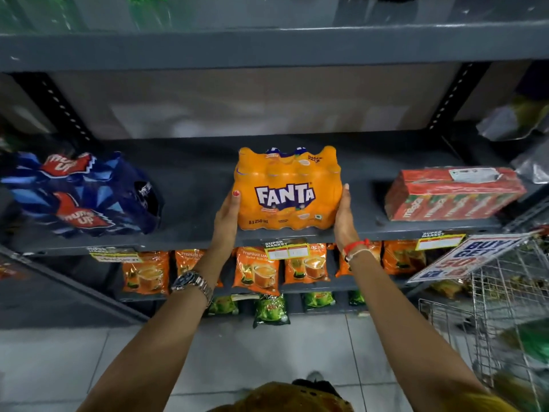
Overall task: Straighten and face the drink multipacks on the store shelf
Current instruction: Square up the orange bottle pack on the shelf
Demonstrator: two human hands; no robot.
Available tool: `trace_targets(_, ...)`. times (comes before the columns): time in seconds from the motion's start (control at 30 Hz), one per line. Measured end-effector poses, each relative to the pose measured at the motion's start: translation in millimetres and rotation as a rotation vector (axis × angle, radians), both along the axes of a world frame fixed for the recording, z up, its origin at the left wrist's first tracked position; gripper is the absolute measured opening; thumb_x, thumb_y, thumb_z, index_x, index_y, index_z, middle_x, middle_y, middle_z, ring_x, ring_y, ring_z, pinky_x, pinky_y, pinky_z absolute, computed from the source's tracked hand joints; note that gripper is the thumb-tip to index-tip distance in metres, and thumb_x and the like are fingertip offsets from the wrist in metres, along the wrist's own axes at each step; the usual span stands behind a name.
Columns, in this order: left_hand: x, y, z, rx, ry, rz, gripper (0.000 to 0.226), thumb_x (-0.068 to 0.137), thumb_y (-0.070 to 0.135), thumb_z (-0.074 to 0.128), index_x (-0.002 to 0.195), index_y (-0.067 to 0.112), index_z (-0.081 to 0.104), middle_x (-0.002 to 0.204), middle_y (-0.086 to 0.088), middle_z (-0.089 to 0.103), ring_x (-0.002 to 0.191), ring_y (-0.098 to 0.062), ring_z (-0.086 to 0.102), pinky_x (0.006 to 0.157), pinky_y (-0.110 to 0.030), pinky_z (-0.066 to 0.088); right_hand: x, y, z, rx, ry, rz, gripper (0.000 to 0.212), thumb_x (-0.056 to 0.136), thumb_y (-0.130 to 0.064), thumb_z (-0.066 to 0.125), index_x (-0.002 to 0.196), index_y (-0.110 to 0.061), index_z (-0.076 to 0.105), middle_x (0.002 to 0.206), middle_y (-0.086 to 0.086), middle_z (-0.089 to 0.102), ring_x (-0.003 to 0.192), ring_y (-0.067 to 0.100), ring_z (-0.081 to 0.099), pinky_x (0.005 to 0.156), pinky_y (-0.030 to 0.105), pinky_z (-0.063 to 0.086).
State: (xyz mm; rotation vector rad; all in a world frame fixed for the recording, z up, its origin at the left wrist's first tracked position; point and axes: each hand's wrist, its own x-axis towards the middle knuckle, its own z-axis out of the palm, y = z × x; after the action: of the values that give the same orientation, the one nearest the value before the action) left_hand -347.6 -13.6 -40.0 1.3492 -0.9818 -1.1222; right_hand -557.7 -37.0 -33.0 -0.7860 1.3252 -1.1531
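Fanta multipack (286,191), flanked by both hands' fingers (345,194)

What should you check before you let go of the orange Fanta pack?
1. Fanta pack label faces the aisle: ok.
2. Pack sits level on the shelf: ok.
3. Left hand and right hand flat on its two sides: ok.
4. Pack lined up with the shelf's front edge: ok.
5. Blue Thums Up pack straight: not ok, it lies skewed.
6. Red Maaza pack faced: not ok, angled, label sideways.
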Motion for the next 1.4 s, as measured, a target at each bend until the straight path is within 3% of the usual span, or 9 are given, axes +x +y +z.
trace_targets(0.13,-5.0,5.7,1.4,-0.021,-0.027,0.005,0.056,0.089,0.051,0.036,0.134,0.020,0.044,0.123,-0.001,0.060,0.105,-0.007,0.061,0.088,-0.026,0.053,-7.6,2.1,6.9,0.008,0.046,0.041,0.062,0.097,-0.055,0.014,0.144,-0.021,0.036,0.136,0.011,0.054,0.108,0.017,0.055,0.073,0.019,0.049)
trace_targets(0.27,-13.3,7.8,1.9,-0.010,-0.016,0.083,0.049,0.093,0.046,0.034,0.131,0.018,0.046,0.117,0.000,0.061,0.098,-0.004,0.061,0.087,-0.025,0.052,-10.7,5.1,14.6,0.007,0.045,0.119,0.060,0.099,-0.051,0.012,0.144,-0.019,0.034,0.139,0.012,0.051,0.093,0.007,0.057,0.061,0.009,0.049)
trace_targets(0.37,-14.1,8.9,0.4,0.007,-0.010,0.151,0.042,0.095,0.041,0.034,0.128,0.018,0.047,0.116,-0.001,0.060,0.097,-0.007,0.061,0.085,-0.023,0.050,-11.6,1.2,21.8,0.034,-0.013,0.151,0.056,0.100,-0.046,0.012,0.144,-0.018,0.032,0.143,0.013,0.047,0.104,0.011,0.051,0.073,0.015,0.045)
trace_targets(0.5,-13.2,10.5,2.1,0.008,-0.021,0.159,0.030,0.096,0.038,0.033,0.116,0.025,0.050,0.102,0.012,0.062,0.082,0.009,0.064,0.070,-0.012,0.053,-12.9,-3.6,17.7,0.058,-0.024,0.177,0.056,0.100,-0.047,0.012,0.146,-0.019,0.029,0.146,0.013,0.044,0.118,0.018,0.049,0.086,0.023,0.039)
trace_targets(0.67,-9.3,8.9,1.0,0.029,-0.024,0.156,0.029,0.096,0.038,0.033,0.117,0.027,0.049,0.102,0.014,0.061,0.086,0.007,0.061,0.075,-0.015,0.052,-11.2,-5.8,10.0,0.047,-0.030,0.195,0.057,0.099,-0.051,0.013,0.147,-0.022,0.026,0.145,0.011,0.045,0.102,0.010,0.050,0.070,0.014,0.045)
trace_targets(0.93,-5.6,8.6,6.3,0.020,-0.045,0.090,0.024,0.097,0.037,0.031,0.107,0.033,0.052,0.100,0.015,0.062,0.083,0.010,0.064,0.072,-0.013,0.052,-7.4,-3.1,0.3,0.046,0.010,0.106,0.063,0.095,-0.058,0.014,0.149,-0.027,0.024,0.145,0.010,0.046,0.120,0.019,0.051,0.092,0.030,0.041)
trace_targets(1.1,-4.8,9.3,7.0,0.018,-0.038,0.104,0.026,0.096,0.038,0.034,0.114,0.029,0.051,0.099,0.015,0.061,0.082,0.008,0.062,0.068,-0.012,0.053,-4.7,0.0,7.4,0.059,-0.023,0.098,0.061,0.097,-0.054,0.014,0.148,-0.022,0.027,0.139,0.010,0.049,0.100,0.011,0.054,0.076,0.021,0.045)
trace_targets(1.27,-1.5,10.8,6.4,0.007,-0.050,0.057,0.030,0.089,0.049,0.037,0.110,0.034,0.052,0.102,0.016,0.062,0.086,0.006,0.064,0.081,-0.021,0.052,-2.7,-2.4,10.3,0.068,-0.035,0.063,0.060,0.098,-0.053,0.015,0.147,-0.021,0.027,0.143,0.012,0.047,0.125,0.026,0.050,0.088,0.030,0.041)
trace_targets(1.4,-1.7,14.6,14.1,0.039,-0.034,0.038,0.040,0.084,0.057,0.039,0.115,0.033,0.050,0.103,0.018,0.061,0.094,0.000,0.061,0.072,-0.013,0.052,-0.8,3.0,9.3,0.043,-0.018,0.047,0.061,0.097,-0.056,0.017,0.148,-0.024,0.026,0.143,0.009,0.047,0.114,0.017,0.052,0.085,0.026,0.046)
